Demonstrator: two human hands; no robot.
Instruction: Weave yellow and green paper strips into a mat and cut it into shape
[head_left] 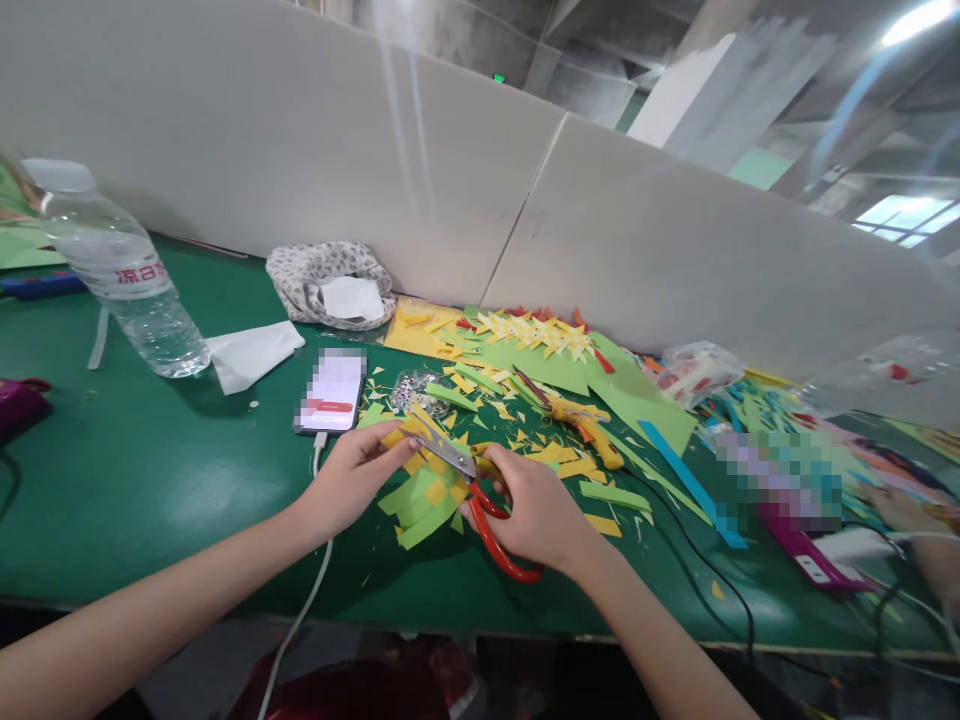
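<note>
My left hand point(356, 470) pinches yellow paper point(391, 437) between thumb and fingers. In my right hand point(536, 505) is a pair of scissors point(491, 535) with red handles, its metal blades reaching left to the paper at my left fingertips. A curl of yellow paper point(486, 462) shows beside my right fingers; whether they grip it is unclear. Beneath the blades lies a woven piece of green and yellow paper strips point(427, 510), partly covered by the scissors and hands. Yellow and green scraps are strewn on the green table point(225, 500) around it.
A phone point(334, 390) on a white cable, a clear water bottle point(139, 290) and a cloth bag point(330, 280) are to the left. A yellow glue gun point(592, 430) with a black cord lies right, below yellow paper stars point(536, 332). Another person's hand point(900, 505) is far right.
</note>
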